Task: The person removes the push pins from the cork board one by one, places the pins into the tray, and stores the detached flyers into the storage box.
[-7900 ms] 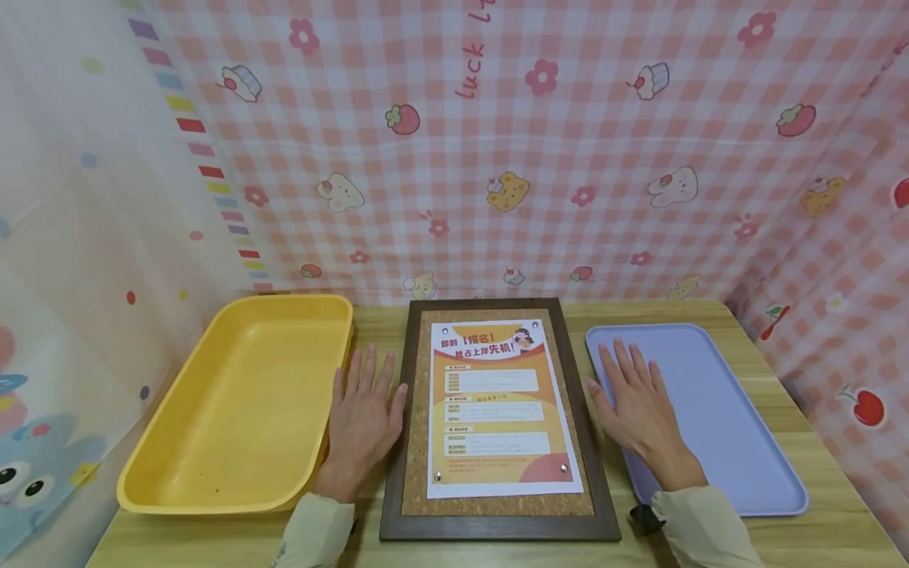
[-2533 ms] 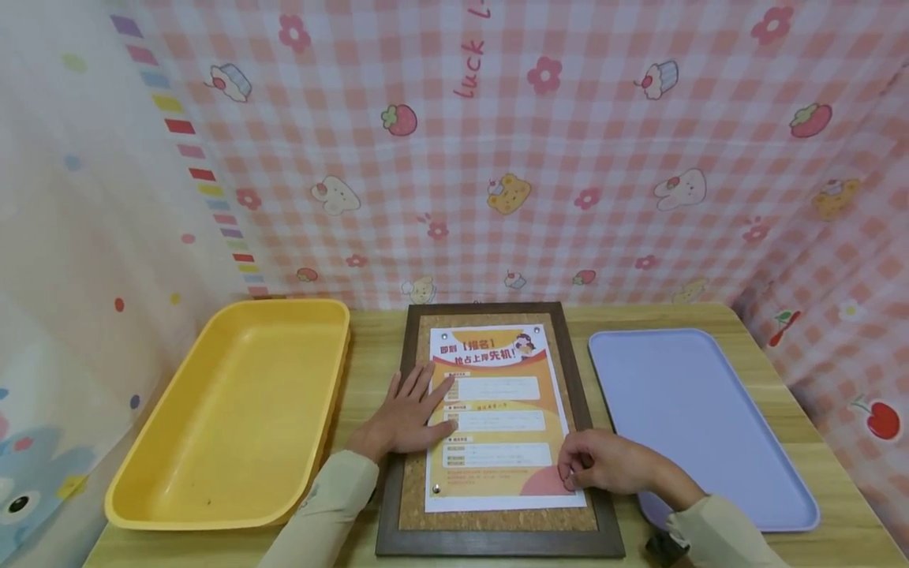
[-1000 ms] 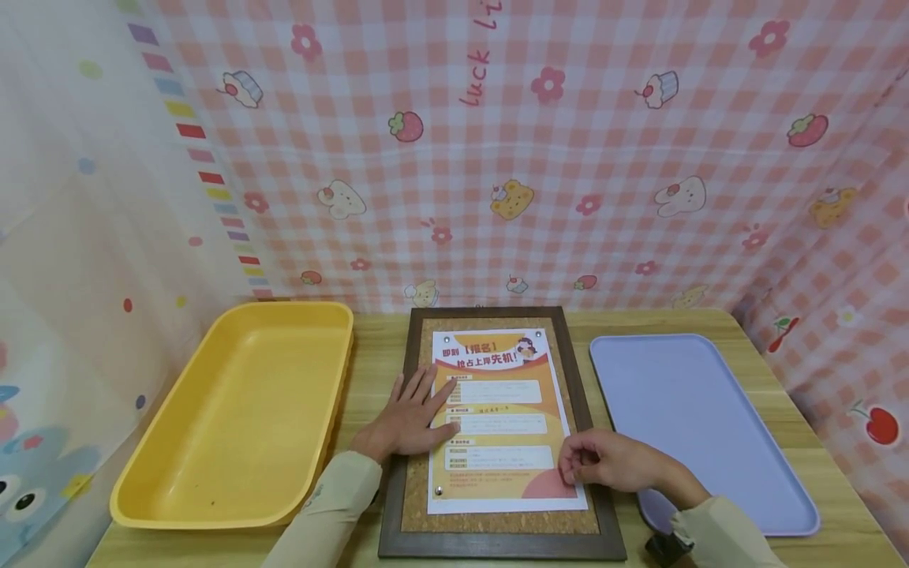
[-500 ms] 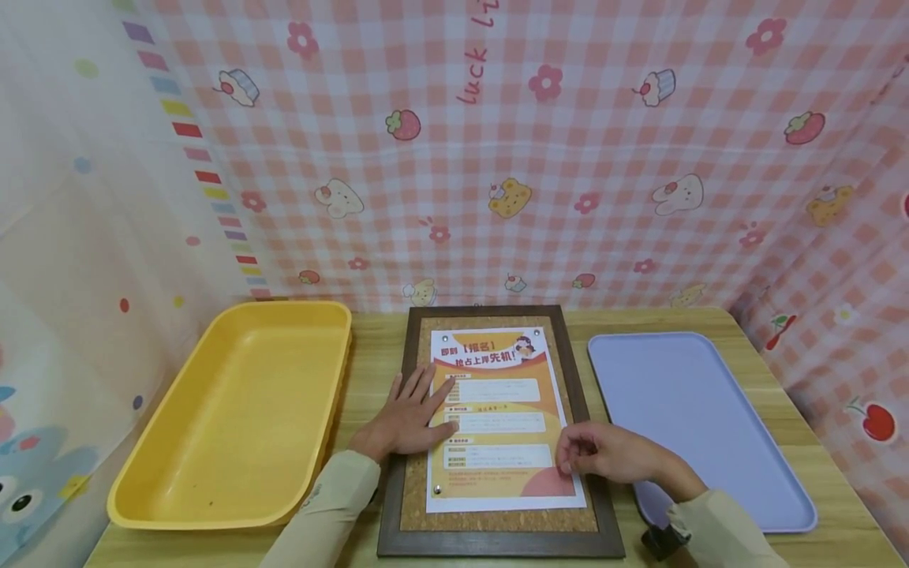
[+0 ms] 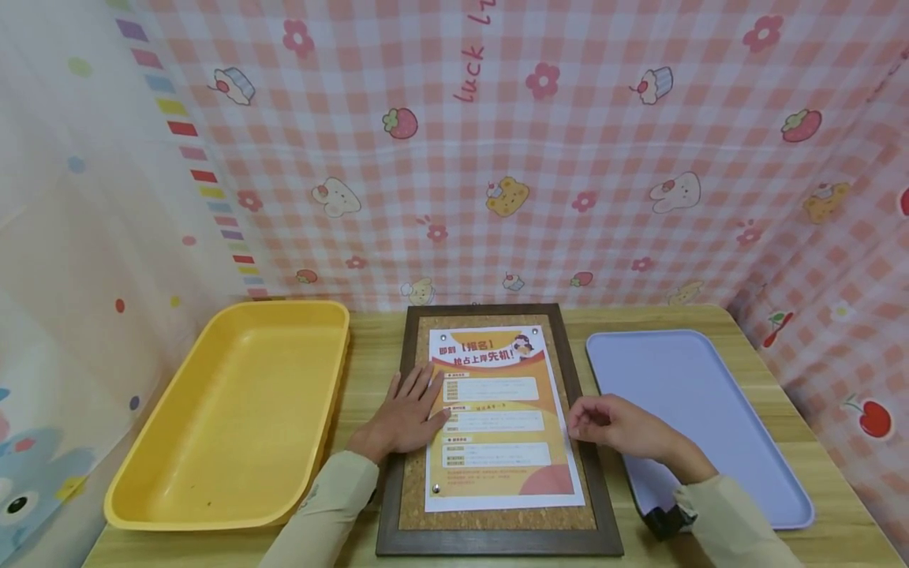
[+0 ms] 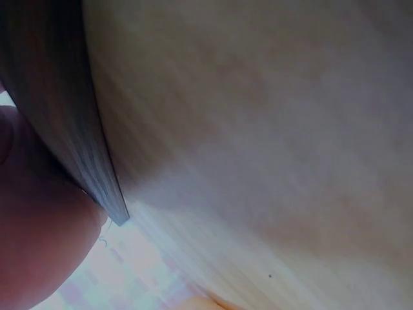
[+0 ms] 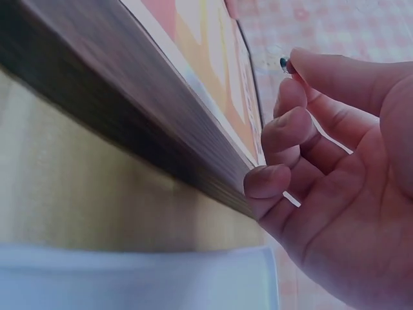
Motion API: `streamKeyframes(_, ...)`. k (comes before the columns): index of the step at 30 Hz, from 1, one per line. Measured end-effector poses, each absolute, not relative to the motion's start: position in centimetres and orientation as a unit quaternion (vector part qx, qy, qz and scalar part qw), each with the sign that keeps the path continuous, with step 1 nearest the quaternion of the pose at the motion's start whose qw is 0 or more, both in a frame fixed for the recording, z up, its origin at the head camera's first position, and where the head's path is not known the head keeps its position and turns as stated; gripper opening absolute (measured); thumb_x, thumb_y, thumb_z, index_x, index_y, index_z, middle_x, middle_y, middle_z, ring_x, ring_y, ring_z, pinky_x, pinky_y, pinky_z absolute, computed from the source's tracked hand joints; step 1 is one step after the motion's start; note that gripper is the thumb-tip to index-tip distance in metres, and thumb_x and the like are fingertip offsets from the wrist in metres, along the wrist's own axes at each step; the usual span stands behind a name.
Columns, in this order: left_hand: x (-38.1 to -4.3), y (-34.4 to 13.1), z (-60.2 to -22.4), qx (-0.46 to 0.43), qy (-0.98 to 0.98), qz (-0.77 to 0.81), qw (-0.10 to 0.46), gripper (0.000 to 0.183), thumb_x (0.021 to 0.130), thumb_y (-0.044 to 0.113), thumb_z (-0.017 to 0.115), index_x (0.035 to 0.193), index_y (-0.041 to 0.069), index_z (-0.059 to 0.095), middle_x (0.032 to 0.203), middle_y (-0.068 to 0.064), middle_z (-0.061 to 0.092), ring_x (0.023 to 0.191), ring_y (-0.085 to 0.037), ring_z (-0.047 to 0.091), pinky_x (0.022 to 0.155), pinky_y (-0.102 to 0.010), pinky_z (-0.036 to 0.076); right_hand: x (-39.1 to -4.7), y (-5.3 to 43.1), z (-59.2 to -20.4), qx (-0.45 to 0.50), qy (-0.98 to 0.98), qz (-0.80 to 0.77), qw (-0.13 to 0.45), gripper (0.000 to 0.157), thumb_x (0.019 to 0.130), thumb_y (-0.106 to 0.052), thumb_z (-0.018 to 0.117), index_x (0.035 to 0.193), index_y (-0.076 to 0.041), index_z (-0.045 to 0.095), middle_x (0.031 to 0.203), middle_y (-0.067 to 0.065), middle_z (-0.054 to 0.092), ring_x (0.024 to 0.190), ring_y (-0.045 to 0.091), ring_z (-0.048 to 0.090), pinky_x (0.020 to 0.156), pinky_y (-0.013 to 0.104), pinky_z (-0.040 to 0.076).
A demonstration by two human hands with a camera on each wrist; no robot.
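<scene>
A printed poster (image 5: 490,465) lies on a cork board (image 5: 497,518) with a dark wooden frame (image 5: 500,544). My left hand (image 5: 401,418) rests on the poster's left edge and the frame, fingers spread. Between thumb and index finger, my right hand (image 5: 621,426) pinches a small thumbtack (image 7: 285,64), best seen in the right wrist view. That hand is above the frame's right side, its other fingers curled. Silver thumbtacks stand in the poster's upper left (image 5: 443,338), upper right (image 5: 535,332) and lower left corners. The lower right corner shows no tack.
A deep yellow tray (image 5: 114,505) stands on the wooden table (image 5: 369,339) left of the board. To the right lies a shallow lavender tray (image 5: 710,418). A pink checked curtain (image 5: 604,142) hangs behind the table.
Both hands came from beside the board to the poster. The lower right thumbtack has come out, and my right hand has just lifted up and away with it. The left hand stays put.
</scene>
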State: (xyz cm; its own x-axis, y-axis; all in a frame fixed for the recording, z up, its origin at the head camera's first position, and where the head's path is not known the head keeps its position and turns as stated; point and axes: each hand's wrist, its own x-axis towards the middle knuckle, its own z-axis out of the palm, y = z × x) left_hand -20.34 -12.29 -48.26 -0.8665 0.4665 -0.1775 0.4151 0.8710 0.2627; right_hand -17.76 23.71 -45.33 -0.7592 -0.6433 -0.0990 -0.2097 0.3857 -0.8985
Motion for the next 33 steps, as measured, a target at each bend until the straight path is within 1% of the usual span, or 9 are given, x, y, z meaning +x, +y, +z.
streamKeyframes(4,-20.3,-12.4,-48.3,0.225,0.961,0.114,0.112,0.068,0.098,0.052,0.028,0.152,0.015,0.009,0.157,-0.008,0.0,0.144,-0.027,-0.004,0.113,-0.051,0.0,-18.2,24.3,-45.0,-0.247,0.809,-0.496,0.199,0.011,0.092,-0.009,0.058,0.094,0.001,0.061,0.085,0.021,0.059,0.073,0.009,0.054,0.065,0.028,0.049)
streamKeyframes(8,-20.2,-12.5,-48.4,0.214,0.963,0.124,0.104,0.07,0.096,0.055,0.031,0.152,0.017,0.01,0.157,-0.011,-0.001,0.143,-0.03,-0.007,0.113,-0.051,0.0,-18.7,24.9,-44.6,-0.191,0.825,-0.498,0.186,0.013,0.092,-0.015,0.06,0.094,-0.002,0.061,0.081,0.014,0.056,0.067,0.009,0.05,0.058,0.029,0.046)
streamKeyframes(11,-20.3,-12.6,-48.4,0.208,0.965,0.125,0.1,0.072,0.095,0.057,0.033,0.152,0.019,0.011,0.157,-0.011,-0.002,0.143,-0.032,-0.006,0.113,-0.052,0.0,-19.2,25.3,-44.4,-0.143,0.824,-0.516,0.187,0.017,0.092,-0.016,0.059,0.096,0.0,0.059,0.076,0.01,0.052,0.06,0.01,0.046,0.052,0.028,0.042)
streamKeyframes(14,-20.4,-12.7,-48.4,0.207,0.966,0.122,0.097,0.072,0.095,0.058,0.033,0.152,0.02,0.012,0.157,-0.011,-0.001,0.143,-0.032,-0.005,0.113,-0.052,0.001,-19.8,25.8,-44.3,-0.117,0.814,-0.541,0.178,0.02,0.094,-0.013,0.056,0.1,0.006,0.056,0.07,0.009,0.049,0.055,0.011,0.043,0.048,0.027,0.039)
streamKeyframes(18,-20.4,-12.8,-48.4,0.209,0.966,0.118,0.1,0.072,0.094,0.059,0.033,0.152,0.02,0.012,0.157,-0.01,-0.001,0.143,-0.031,-0.005,0.113,-0.052,0.001,-20.6,26.6,-44.3,-0.1,0.808,-0.559,0.158,0.024,0.095,-0.011,0.052,0.104,0.012,0.052,0.066,0.006,0.047,0.054,0.012,0.042,0.047,0.028,0.038)
streamKeyframes(27,-20.4,-12.9,-48.3,0.211,0.965,0.121,0.103,0.072,0.095,0.058,0.032,0.152,0.019,0.013,0.157,-0.012,0.001,0.143,-0.032,-0.005,0.113,-0.053,0.002,-22.2,27.9,-44.3,-0.044,0.809,-0.569,0.137,0.037,0.094,-0.024,0.056,0.107,0.011,0.05,0.066,0.002,0.048,0.055,0.012,0.044,0.05,0.031,0.04)
streamKeyframes(29,-20.3,-12.9,-48.3,0.209,0.965,0.123,0.104,0.072,0.095,0.058,0.033,0.152,0.02,0.012,0.157,-0.011,0.001,0.143,-0.032,-0.005,0.113,-0.052,0.002,-22.5,28.1,-44.4,-0.035,0.807,-0.574,0.132,0.037,0.095,-0.025,0.056,0.106,0.009,0.05,0.066,0.001,0.048,0.055,0.012,0.044,0.051,0.031,0.04)
streamKeyframes(33,-20.3,-12.9,-48.3,0.205,0.965,0.126,0.107,0.072,0.095,0.058,0.033,0.152,0.02,0.012,0.157,-0.01,0.001,0.143,-0.031,-0.006,0.113,-0.052,0.002,-23.1,28.8,-44.7,-0.028,0.799,-0.589,0.12,0.027,0.096,-0.022,0.053,0.101,0.004,0.054,0.067,-0.001,0.048,0.055,0.01,0.044,0.05,0.028,0.039)
